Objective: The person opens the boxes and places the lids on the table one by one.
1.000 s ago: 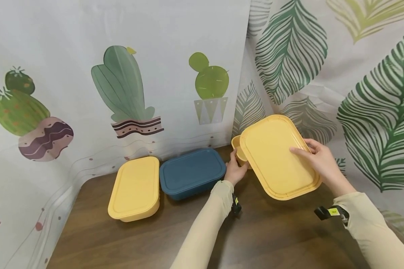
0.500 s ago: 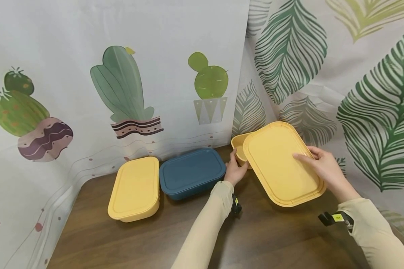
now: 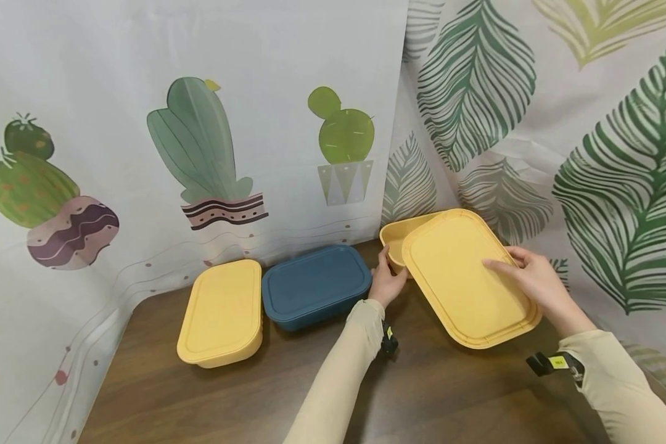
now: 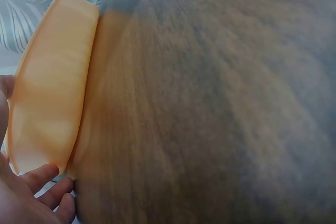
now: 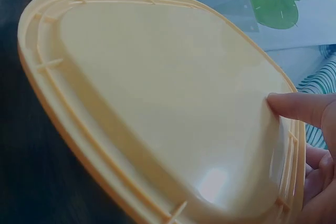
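My right hand [image 3: 542,293] pinches a yellow lid [image 3: 466,280] by its right edge, thumb on the face and fingers behind. In the right wrist view the lid's ridged side [image 5: 168,93] shows, with the thumb [image 5: 296,107] pressed near the rim. Held tilted, the lid overlaps much of an open yellow food container [image 3: 402,232] in the head view. My left hand [image 3: 387,287] grips that container's left end, fingers spread around it. The left wrist view shows the container's long side wall [image 4: 55,87] resting on the wooden table.
Left of my left hand sits a lidded dark blue container [image 3: 317,280]. Beside it is a lidded yellow container [image 3: 222,308]. Cloth with printed cacti [image 3: 346,135] and leaves [image 3: 477,86] hangs behind the wooden table [image 3: 211,401].
The lid in my right hand has moved down and slightly right, so more of the open container's inside shows. My left hand keeps its place at the container's end.
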{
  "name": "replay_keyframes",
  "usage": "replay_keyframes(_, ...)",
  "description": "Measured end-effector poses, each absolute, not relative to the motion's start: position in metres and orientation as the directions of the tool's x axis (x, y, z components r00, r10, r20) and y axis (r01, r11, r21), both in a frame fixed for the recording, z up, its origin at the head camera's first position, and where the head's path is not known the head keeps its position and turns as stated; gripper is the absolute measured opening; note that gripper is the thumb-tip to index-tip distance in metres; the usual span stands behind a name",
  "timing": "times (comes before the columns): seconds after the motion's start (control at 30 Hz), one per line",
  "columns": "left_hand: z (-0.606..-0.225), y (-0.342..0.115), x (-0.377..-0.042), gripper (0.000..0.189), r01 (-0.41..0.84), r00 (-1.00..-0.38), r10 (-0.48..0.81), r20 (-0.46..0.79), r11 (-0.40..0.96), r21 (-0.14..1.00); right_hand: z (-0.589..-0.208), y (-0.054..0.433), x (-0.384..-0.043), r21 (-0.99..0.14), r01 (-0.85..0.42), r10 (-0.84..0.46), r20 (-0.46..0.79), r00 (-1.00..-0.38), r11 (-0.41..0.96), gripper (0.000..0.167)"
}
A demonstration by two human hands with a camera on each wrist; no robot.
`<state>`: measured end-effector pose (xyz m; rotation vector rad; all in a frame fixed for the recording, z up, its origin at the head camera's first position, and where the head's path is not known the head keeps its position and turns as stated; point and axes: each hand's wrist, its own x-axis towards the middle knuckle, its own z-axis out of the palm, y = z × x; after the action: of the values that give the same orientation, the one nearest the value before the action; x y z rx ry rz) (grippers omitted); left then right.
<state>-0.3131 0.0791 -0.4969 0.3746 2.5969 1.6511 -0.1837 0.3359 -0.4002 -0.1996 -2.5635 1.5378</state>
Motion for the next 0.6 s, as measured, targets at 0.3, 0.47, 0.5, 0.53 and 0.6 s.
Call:
replay_keyframes(0.3, -0.4988, 0.078, -0.313, 0.078, 0.159, -0.974, 0.212, 0.078, 0.398, 0.903, -0.4026, 0.3362, -0.1818, -0.843, 0.036, 0.177, 0.07, -0.982, 0.537, 0.061)
replay_keyframes(0.47, -0.5009, 0.079, -0.3152, 0.079, 0.146, -0.977, 0.203, 0.067, 0.406, 0.902, -0.4058, 0.3366, -0.1816, -0.826, 0.04, 0.176, 0.072, -0.982, 0.562, 0.06)
replay_keyframes(0.5, -0.5014, 0.0792, -0.3157, 0.079, 0.145, -0.977, 0.201, 0.068, 0.4, 0.905, -0.4065, 0.3367, -0.1814, -0.823, 0.041, 0.175, 0.072, -0.982, 0.566, 0.06)
replay_keyframes(0.53, -0.5014, 0.0791, -0.3158, 0.079, 0.141, -0.977, 0.203, 0.063, 0.403, 0.904, -0.4072, 0.3367, -0.1812, -0.821, 0.042, 0.175, 0.071, -0.982, 0.57, 0.06)
replay_keyframes(0.6, -0.5019, 0.0788, -0.3166, 0.08, 0.141, -0.977, 0.206, 0.061, 0.4, 0.906, -0.4084, 0.3368, -0.181, -0.814, 0.043, 0.175, 0.072, -0.982, 0.579, 0.06)
